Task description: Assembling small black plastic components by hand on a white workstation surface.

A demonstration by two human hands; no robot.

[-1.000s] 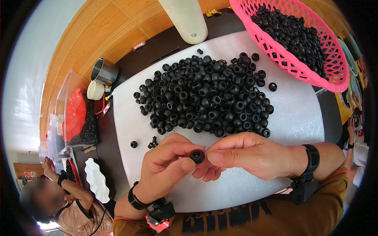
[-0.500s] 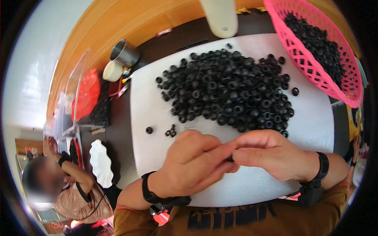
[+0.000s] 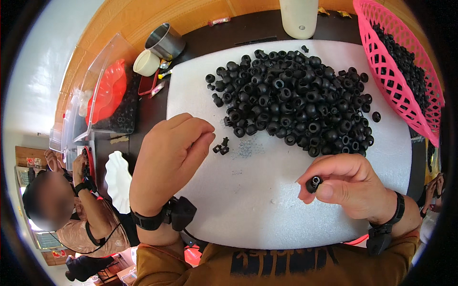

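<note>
At far left, a co-worker sits partly out of frame, legs hidden. Left of centre, the left hand rises from the lower edge over the mat, back upward, wrist strapped in black, fingers loosely curled toward the upper right. Its palm is turned away — I cannot tell whether it holds anything. Just beyond its fingertips lie a few small black scraps.

Across the centre and right spreads the pile of black beads, many covered by others; above it, the top edge crops a pale flask. At lower right, the right hand, bent in from the right, pinches one bead between thumb and fingers — its hole faces up, a pale ring inside, its sides partly covered. The basket at upper right runs past the top edge.
</note>
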